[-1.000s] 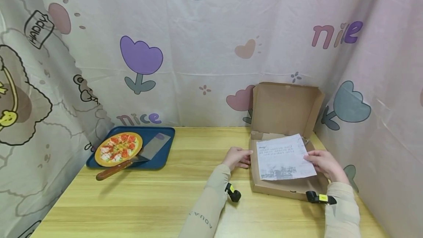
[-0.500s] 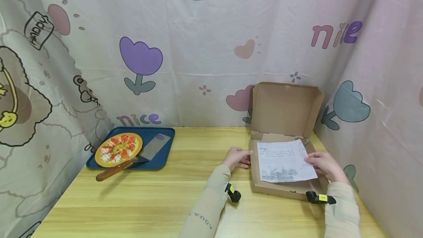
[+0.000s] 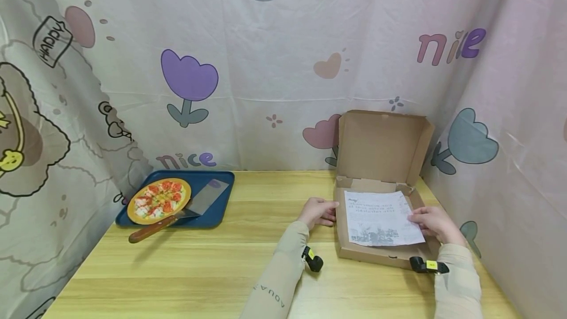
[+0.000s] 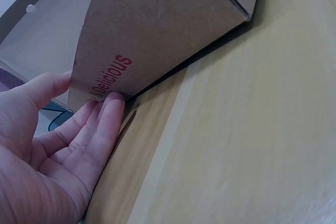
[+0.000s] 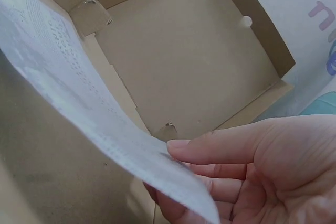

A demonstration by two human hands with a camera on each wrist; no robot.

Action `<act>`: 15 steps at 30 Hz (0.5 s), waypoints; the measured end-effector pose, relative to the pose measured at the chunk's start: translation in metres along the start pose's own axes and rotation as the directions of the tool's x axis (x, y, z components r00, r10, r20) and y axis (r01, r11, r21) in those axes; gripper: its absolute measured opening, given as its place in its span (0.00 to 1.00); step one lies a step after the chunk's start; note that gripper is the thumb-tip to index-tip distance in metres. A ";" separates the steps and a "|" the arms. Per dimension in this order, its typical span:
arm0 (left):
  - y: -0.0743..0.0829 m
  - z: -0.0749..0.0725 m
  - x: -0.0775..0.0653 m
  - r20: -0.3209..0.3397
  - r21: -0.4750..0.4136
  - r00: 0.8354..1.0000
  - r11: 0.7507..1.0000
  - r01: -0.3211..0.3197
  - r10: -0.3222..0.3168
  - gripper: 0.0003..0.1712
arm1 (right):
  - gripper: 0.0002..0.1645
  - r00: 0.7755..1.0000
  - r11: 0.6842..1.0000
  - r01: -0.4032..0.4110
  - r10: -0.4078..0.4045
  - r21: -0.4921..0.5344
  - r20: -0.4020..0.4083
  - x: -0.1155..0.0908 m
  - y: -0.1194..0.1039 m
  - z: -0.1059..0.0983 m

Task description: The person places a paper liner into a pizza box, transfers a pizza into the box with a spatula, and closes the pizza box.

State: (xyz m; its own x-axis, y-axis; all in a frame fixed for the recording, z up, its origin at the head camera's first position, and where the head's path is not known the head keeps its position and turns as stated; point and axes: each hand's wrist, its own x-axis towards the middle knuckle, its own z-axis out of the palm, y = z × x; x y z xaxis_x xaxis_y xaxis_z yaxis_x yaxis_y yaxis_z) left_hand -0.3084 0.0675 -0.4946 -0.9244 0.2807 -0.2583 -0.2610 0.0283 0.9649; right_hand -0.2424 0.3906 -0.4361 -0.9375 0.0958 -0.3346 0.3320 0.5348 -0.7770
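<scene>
The print on your paper sheet (image 3: pixel 378 218) is too faint to read for certain, and the right wrist view cuts the sheet off toward nine o'clock. You can't tell whether its far side touches the floor of the cardboard box (image 3: pixel 372 257) beneath. On the box's outer wall, the left wrist view gives you red lettering (image 4: pixel 111 72), "Delicious"; what stands before it is unclear beside your fingertips. Your left sleeve (image 3: pixel 279 279) leaves the head view at six o'clock, your right sleeve (image 3: pixel 458 284) between four and five.

Your right hand (image 3: pixel 436 223) is nearly closed, pinching the sheet at its three o'clock edge: thumb on top, fingers underneath, some of them partly covered by the paper. That edge is lifted off the box floor. Your left hand (image 3: pixel 319 210) holds the box's nine o'clock wall in a narrow grip, thumb at the rim and fingers against the outside; the thumb's very tip is hidden by the cardboard.

The box sits at four o'clock in the head view, its lid (image 3: pixel 383 146) raised at the box's twelve o'clock, with the sheet over its open base. At eight o'clock on the table (image 3: pixel 199 270) you have a blue tray (image 3: pixel 217 215) bearing a pizza (image 3: pixel 159 201) and a spatula (image 3: pixel 198 206), whose wooden handle reaches past the rim toward seven o'clock.
</scene>
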 end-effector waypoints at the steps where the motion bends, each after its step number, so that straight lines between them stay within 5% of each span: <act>1: 0.000 0.000 0.000 -0.001 -0.001 1.000 1.000 0.001 -0.001 0.21 | 0.24 1.000 1.000 -0.003 0.003 0.002 0.003 0.000 0.000 0.000; 15: 0.000 0.000 -0.001 0.000 0.008 1.000 1.000 -0.001 0.001 0.20 | 0.22 1.000 0.997 -0.031 0.031 -0.075 -0.001 -0.007 -0.007 0.001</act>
State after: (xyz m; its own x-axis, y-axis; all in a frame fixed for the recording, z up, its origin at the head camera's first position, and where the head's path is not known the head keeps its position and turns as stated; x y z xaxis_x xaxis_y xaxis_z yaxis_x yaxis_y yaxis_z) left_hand -0.3078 0.0673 -0.4941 -0.9247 0.2805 -0.2575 -0.2581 0.0354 0.9655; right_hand -0.2383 0.3853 -0.4285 -0.9269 0.1127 -0.3580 0.3519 0.5933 -0.7240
